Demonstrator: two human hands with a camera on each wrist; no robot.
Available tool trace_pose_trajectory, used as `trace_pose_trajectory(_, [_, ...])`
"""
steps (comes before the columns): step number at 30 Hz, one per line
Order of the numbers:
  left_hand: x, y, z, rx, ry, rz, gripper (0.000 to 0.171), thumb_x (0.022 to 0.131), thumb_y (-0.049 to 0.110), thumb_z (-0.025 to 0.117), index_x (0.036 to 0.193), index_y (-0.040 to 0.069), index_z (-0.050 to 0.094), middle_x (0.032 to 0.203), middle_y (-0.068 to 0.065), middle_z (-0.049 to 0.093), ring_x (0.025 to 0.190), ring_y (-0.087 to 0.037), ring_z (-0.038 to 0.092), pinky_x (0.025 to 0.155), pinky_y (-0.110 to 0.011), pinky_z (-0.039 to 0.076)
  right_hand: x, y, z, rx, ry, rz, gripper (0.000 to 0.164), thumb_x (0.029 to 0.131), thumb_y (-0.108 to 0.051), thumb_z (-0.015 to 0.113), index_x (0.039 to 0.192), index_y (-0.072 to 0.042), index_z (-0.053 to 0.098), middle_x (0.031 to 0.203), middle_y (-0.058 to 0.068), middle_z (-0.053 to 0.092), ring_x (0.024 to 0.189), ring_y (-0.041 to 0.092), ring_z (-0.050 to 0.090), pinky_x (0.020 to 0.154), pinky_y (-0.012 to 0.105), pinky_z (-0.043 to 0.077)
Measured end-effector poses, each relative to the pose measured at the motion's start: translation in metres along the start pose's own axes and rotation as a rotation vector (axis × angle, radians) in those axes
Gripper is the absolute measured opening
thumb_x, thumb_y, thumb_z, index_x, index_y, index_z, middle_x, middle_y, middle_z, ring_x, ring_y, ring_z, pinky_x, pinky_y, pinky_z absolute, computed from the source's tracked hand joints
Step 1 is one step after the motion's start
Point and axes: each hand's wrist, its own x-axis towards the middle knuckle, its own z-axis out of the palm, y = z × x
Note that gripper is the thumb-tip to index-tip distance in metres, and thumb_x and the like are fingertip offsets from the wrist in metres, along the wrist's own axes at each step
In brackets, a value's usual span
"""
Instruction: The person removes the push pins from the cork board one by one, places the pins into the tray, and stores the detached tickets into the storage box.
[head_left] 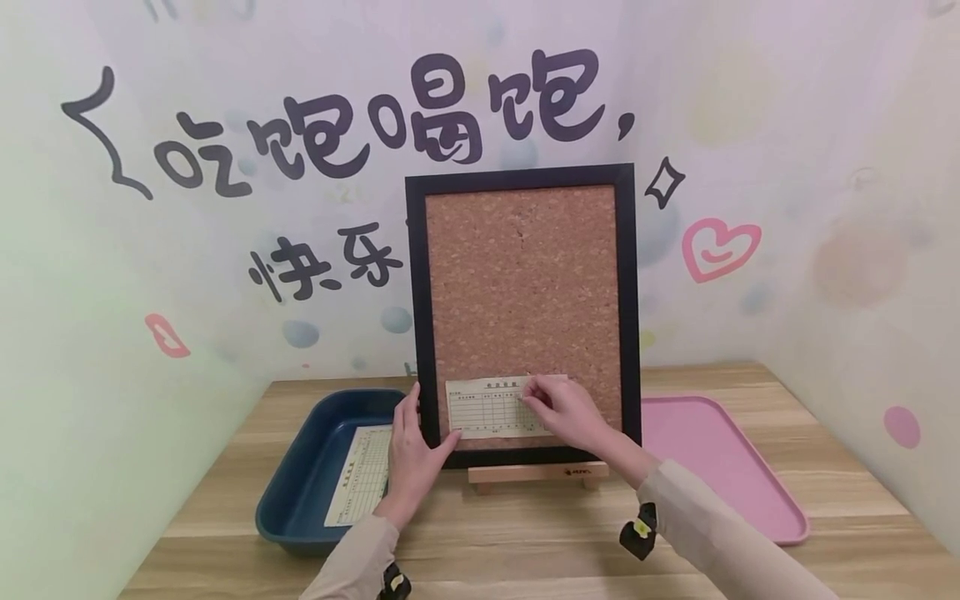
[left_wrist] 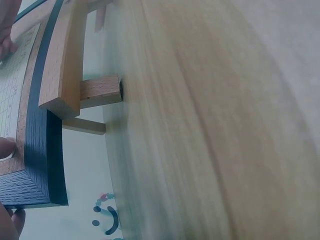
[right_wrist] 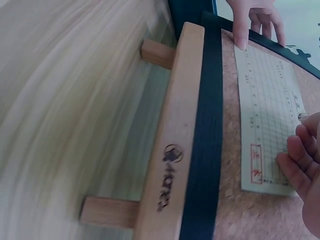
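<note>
A black-framed corkboard (head_left: pixel 525 283) leans upright on a small wooden easel (head_left: pixel 536 473). Flat against its lower part lies a printed form slip (head_left: pixel 480 414). My left hand (head_left: pixel 416 458) grips the board's lower left edge, its thumb (right_wrist: pixel 241 35) pressing the slip's lower left corner and its other fingers outside the frame. Over the slip's right part, my right hand (head_left: pixel 570 412) pinches a small clear, pin-like piece (right_wrist: pixel 302 116) close to the paper; its exact kind is too small to tell. In the head view this hand hides part of the slip's right side.
Left of the board stands a deep blue tray (head_left: pixel 281 487) with more form slips (head_left: pixel 360 479) in it, partly behind my left hand. A flat pink tray (head_left: pixel 720 467) lies to the right. The wooden table (head_left: pixel 540 558) meets a printed wall behind.
</note>
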Motion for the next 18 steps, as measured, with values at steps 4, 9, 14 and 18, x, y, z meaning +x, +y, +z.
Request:
trace_pose_trajectory(4, [0.0,0.0,0.0,0.002,0.001,0.011,0.091,0.068,0.021,0.08,0.14,0.003,0.027,0.127,-0.017,0.041,0.107,-0.027,0.048,0.089,-0.043,0.044,-0.008,0.005,-0.001,0.012,0.007,0.005,0.005,0.086,-0.013,0.062,0.082,-0.014,0.059,0.062,-0.01,0.046,0.054,0.004,0.038,0.049,0.02,0.033])
trace_pose_trajectory(9, [0.0,-0.001,0.0,0.002,-0.009,0.009,0.091,0.069,0.022,0.079,0.14,0.004,0.027,0.128,-0.017,0.04,0.109,-0.028,0.047,0.09,-0.043,0.043,-0.016,0.009,-0.003,0.019,0.003,-0.009,0.006,0.085,-0.011,0.062,0.081,-0.013,0.059,0.061,-0.011,0.045,0.052,0.002,0.037,0.048,0.02,0.032])
trace_pose_trajectory(14, [0.0,-0.002,-0.002,0.031,-0.006,0.024,0.09,0.069,0.023,0.079,0.14,0.004,0.027,0.129,-0.017,0.039,0.11,-0.027,0.047,0.091,-0.042,0.042,-0.02,0.011,-0.006,0.01,-0.017,0.007,0.007,0.086,-0.011,0.061,0.081,-0.014,0.058,0.06,-0.012,0.045,0.05,0.002,0.036,0.047,0.019,0.031])
trace_pose_trajectory(18, [0.003,-0.001,-0.004,0.071,0.026,0.088,0.088,0.068,0.021,0.08,0.138,0.002,0.03,0.128,-0.017,0.04,0.111,-0.027,0.045,0.091,-0.042,0.042,-0.022,0.013,-0.007,0.001,-0.022,0.017,0.008,0.086,-0.011,0.061,0.08,-0.015,0.057,0.06,-0.012,0.045,0.05,0.002,0.037,0.047,0.019,0.031])
